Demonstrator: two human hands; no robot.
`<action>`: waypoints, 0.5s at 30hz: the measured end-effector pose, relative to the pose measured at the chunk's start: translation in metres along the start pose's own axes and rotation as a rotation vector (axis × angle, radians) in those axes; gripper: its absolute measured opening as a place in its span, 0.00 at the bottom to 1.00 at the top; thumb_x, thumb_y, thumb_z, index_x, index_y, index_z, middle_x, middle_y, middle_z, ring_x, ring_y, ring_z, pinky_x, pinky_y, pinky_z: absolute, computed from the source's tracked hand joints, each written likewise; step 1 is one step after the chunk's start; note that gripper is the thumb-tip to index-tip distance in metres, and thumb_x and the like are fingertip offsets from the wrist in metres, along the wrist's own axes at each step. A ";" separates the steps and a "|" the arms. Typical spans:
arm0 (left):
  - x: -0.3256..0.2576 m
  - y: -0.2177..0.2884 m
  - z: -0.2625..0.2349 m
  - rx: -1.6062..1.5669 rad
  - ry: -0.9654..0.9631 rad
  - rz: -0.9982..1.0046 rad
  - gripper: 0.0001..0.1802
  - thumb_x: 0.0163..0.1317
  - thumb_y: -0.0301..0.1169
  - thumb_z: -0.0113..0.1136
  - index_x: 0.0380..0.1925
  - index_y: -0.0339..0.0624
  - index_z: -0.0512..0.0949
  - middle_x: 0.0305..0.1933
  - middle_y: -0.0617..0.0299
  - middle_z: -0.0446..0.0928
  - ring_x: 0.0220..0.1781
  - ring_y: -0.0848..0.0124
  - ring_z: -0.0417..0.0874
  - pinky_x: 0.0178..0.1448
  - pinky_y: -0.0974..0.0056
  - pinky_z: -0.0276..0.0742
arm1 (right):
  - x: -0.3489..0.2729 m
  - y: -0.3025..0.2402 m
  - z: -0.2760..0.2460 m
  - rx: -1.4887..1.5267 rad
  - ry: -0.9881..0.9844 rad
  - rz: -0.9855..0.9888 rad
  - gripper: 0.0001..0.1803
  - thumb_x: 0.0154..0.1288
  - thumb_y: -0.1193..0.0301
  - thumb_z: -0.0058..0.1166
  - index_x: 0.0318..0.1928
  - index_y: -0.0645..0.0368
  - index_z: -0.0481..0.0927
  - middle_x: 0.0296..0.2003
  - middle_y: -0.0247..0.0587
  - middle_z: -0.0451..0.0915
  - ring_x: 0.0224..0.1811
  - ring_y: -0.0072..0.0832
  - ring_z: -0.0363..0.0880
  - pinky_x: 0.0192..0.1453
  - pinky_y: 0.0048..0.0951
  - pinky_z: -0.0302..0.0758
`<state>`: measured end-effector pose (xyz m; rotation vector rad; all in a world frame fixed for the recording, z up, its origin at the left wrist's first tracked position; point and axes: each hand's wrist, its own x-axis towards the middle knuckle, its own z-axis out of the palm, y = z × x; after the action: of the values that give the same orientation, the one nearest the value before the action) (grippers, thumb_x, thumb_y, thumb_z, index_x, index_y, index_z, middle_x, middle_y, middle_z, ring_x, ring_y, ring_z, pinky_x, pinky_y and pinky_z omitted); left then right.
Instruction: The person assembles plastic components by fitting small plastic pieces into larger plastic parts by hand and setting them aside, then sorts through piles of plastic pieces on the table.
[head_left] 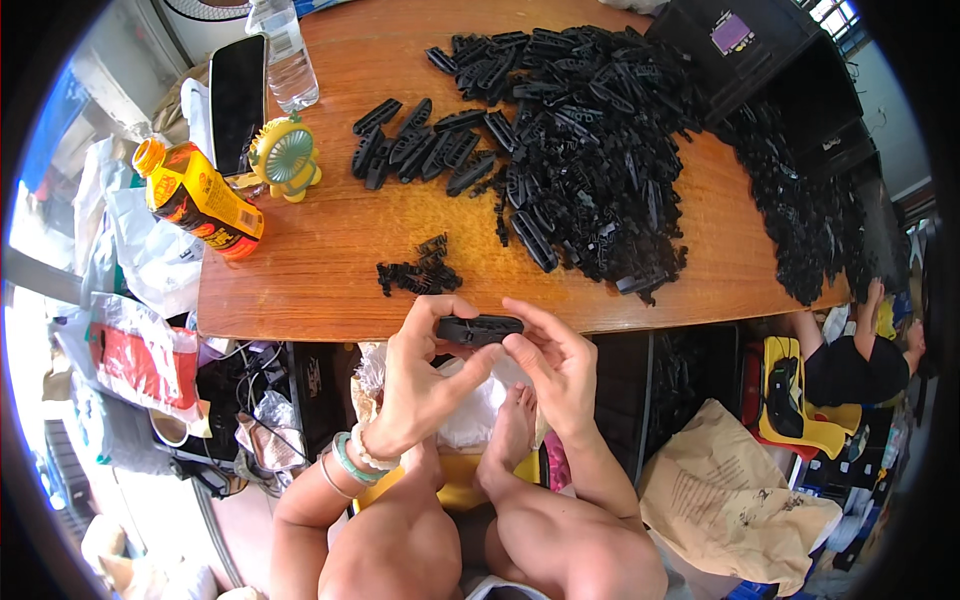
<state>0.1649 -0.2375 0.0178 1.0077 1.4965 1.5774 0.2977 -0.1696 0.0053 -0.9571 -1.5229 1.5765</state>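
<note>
Just off the table's near edge, a long black plastic part (481,329) with rounded ends is held level between my two hands. My left hand (425,365) grips its left end between thumb and fingers. Thumb and forefinger of my right hand (553,365) pinch the right end. On the wooden table (345,235) beyond, a small cluster of little black plastic pieces (420,270) lies close to my left hand. Farther off lie several similar long black parts (420,145), beside a big heap of black plastic pieces (600,170).
At the left stand an orange-yellow bottle (205,200), a small yellow-green fan (286,158), a phone (238,100) and a clear water bottle (285,60). Black bins (745,50) sit at the far right, near another person's arm (868,318). Below right lies a brown paper bag (730,490).
</note>
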 end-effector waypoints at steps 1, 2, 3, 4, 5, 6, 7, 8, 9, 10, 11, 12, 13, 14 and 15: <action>0.000 -0.002 0.002 -0.001 -0.005 -0.002 0.15 0.54 0.22 0.63 0.41 0.33 0.70 0.35 0.57 0.79 0.35 0.74 0.82 0.40 0.71 0.78 | 0.001 -0.001 0.000 0.074 -0.010 0.050 0.16 0.61 0.76 0.58 0.49 0.66 0.78 0.30 0.35 0.81 0.30 0.15 0.74 0.36 0.17 0.72; -0.001 -0.005 0.004 -0.033 0.004 -0.036 0.16 0.54 0.22 0.63 0.41 0.34 0.70 0.35 0.57 0.80 0.36 0.74 0.82 0.40 0.71 0.78 | 0.000 0.000 -0.002 0.076 -0.010 0.050 0.16 0.61 0.76 0.58 0.49 0.66 0.78 0.30 0.35 0.81 0.30 0.15 0.74 0.36 0.17 0.72; -0.001 -0.007 0.005 -0.065 0.013 -0.070 0.17 0.53 0.22 0.64 0.41 0.34 0.70 0.35 0.56 0.80 0.36 0.74 0.82 0.40 0.70 0.78 | 0.000 0.000 -0.004 0.034 -0.031 0.056 0.16 0.61 0.76 0.58 0.50 0.67 0.77 0.31 0.37 0.81 0.31 0.16 0.75 0.36 0.17 0.72; -0.001 -0.009 0.004 -0.063 0.012 -0.071 0.17 0.53 0.22 0.64 0.41 0.34 0.70 0.35 0.56 0.80 0.36 0.74 0.82 0.40 0.70 0.78 | -0.001 0.002 -0.007 -0.009 -0.052 0.063 0.16 0.62 0.76 0.58 0.50 0.68 0.77 0.33 0.39 0.81 0.32 0.16 0.76 0.37 0.17 0.73; 0.000 -0.010 0.003 -0.057 -0.033 -0.105 0.16 0.54 0.20 0.63 0.41 0.34 0.68 0.36 0.54 0.79 0.36 0.72 0.83 0.40 0.71 0.79 | -0.002 0.004 -0.009 -0.006 -0.050 0.064 0.16 0.62 0.76 0.58 0.50 0.68 0.77 0.33 0.39 0.81 0.32 0.16 0.76 0.37 0.17 0.73; 0.000 -0.011 0.002 -0.051 -0.077 -0.140 0.16 0.55 0.18 0.62 0.41 0.34 0.67 0.38 0.52 0.79 0.36 0.71 0.83 0.39 0.71 0.80 | -0.002 0.006 -0.010 -0.021 -0.057 0.046 0.16 0.62 0.75 0.58 0.50 0.68 0.77 0.33 0.39 0.81 0.32 0.17 0.77 0.37 0.18 0.73; 0.000 -0.014 0.003 -0.048 -0.078 -0.141 0.16 0.55 0.18 0.62 0.41 0.34 0.67 0.38 0.52 0.79 0.36 0.71 0.83 0.39 0.71 0.80 | -0.003 0.007 -0.012 -0.035 -0.065 0.027 0.16 0.62 0.75 0.58 0.49 0.69 0.77 0.34 0.40 0.81 0.33 0.17 0.77 0.37 0.18 0.74; 0.001 -0.017 0.004 -0.089 -0.077 -0.126 0.16 0.55 0.22 0.63 0.41 0.34 0.68 0.34 0.54 0.79 0.34 0.72 0.83 0.39 0.70 0.79 | -0.003 0.007 -0.013 -0.032 -0.064 0.027 0.16 0.62 0.75 0.58 0.49 0.69 0.77 0.34 0.40 0.81 0.33 0.17 0.77 0.37 0.18 0.74; 0.003 -0.017 0.005 -0.129 -0.076 -0.110 0.17 0.54 0.26 0.65 0.41 0.34 0.70 0.31 0.56 0.80 0.33 0.73 0.82 0.38 0.70 0.78 | -0.003 0.006 -0.014 0.018 -0.082 0.070 0.15 0.62 0.76 0.58 0.48 0.69 0.78 0.34 0.40 0.81 0.33 0.18 0.77 0.37 0.18 0.74; 0.006 -0.013 -0.001 -0.126 -0.076 -0.110 0.17 0.54 0.26 0.65 0.41 0.34 0.70 0.31 0.56 0.80 0.33 0.73 0.82 0.38 0.70 0.78 | -0.003 0.005 -0.016 0.068 -0.100 0.113 0.13 0.61 0.76 0.58 0.47 0.69 0.78 0.34 0.40 0.81 0.32 0.18 0.77 0.36 0.19 0.74; 0.015 -0.004 -0.010 0.145 -0.180 -0.026 0.18 0.55 0.28 0.66 0.42 0.34 0.71 0.30 0.55 0.80 0.32 0.72 0.83 0.37 0.69 0.78 | -0.002 0.010 -0.027 0.066 -0.092 0.114 0.13 0.61 0.76 0.58 0.47 0.69 0.78 0.34 0.40 0.81 0.32 0.18 0.77 0.36 0.19 0.74; 0.026 0.003 -0.013 0.399 -0.294 0.071 0.18 0.56 0.31 0.66 0.42 0.34 0.71 0.29 0.55 0.80 0.31 0.71 0.83 0.36 0.68 0.78 | -0.003 0.011 -0.044 0.046 -0.239 0.231 0.12 0.61 0.76 0.58 0.45 0.68 0.79 0.31 0.38 0.82 0.31 0.18 0.78 0.36 0.19 0.74; 0.042 0.002 -0.009 0.453 -0.156 0.130 0.18 0.56 0.36 0.67 0.38 0.35 0.73 0.27 0.54 0.79 0.28 0.66 0.83 0.33 0.66 0.77 | -0.005 0.010 -0.055 0.027 -0.383 0.349 0.11 0.61 0.77 0.59 0.44 0.68 0.80 0.29 0.37 0.82 0.30 0.18 0.78 0.36 0.19 0.75; 0.050 -0.002 -0.024 0.557 -0.064 0.161 0.17 0.56 0.36 0.66 0.36 0.35 0.74 0.26 0.53 0.79 0.28 0.64 0.83 0.32 0.63 0.77 | -0.002 0.019 -0.045 -0.135 -0.538 0.445 0.11 0.59 0.75 0.61 0.42 0.67 0.81 0.28 0.37 0.82 0.29 0.17 0.78 0.33 0.20 0.74; 0.068 -0.003 -0.028 0.604 -0.019 0.216 0.16 0.57 0.37 0.65 0.34 0.35 0.75 0.25 0.53 0.78 0.27 0.61 0.82 0.32 0.61 0.76 | -0.008 0.029 -0.041 -0.328 -0.612 0.298 0.13 0.58 0.74 0.62 0.44 0.65 0.81 0.27 0.37 0.82 0.26 0.17 0.77 0.30 0.20 0.73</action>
<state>0.1099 -0.1879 0.0180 1.5544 1.9582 1.2624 0.3371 -0.1588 -0.0239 -0.9579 -2.1923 1.9908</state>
